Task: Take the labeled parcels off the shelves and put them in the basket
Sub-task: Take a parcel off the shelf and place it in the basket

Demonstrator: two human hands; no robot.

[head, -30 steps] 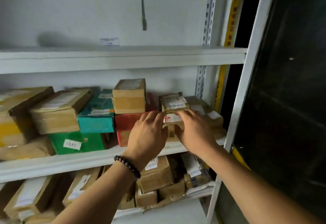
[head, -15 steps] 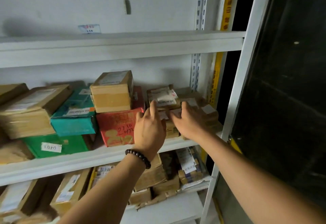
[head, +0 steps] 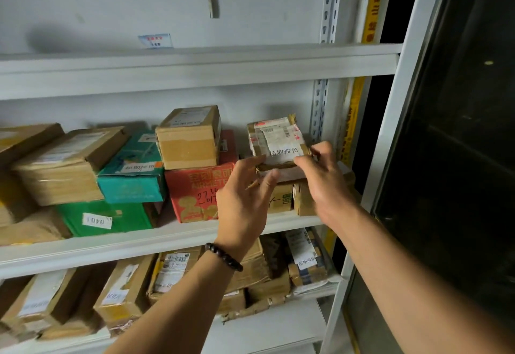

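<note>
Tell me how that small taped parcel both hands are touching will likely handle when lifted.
Probably light: the left hand and right hand hold the small taped parcel by fingertips alone. Its crumpled, tape-wrapped faces suggest some give rather than stiffness. Glossy tape may be slippery, so a firm pinch seems wise.

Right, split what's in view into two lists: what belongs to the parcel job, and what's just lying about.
Job: small labelled parcel, pinched by left hand and right hand; brown box, teal box, green box and red box, waiting on the middle shelf.
Lying about: wall sticker; hanging cable; yellow strip.
</note>
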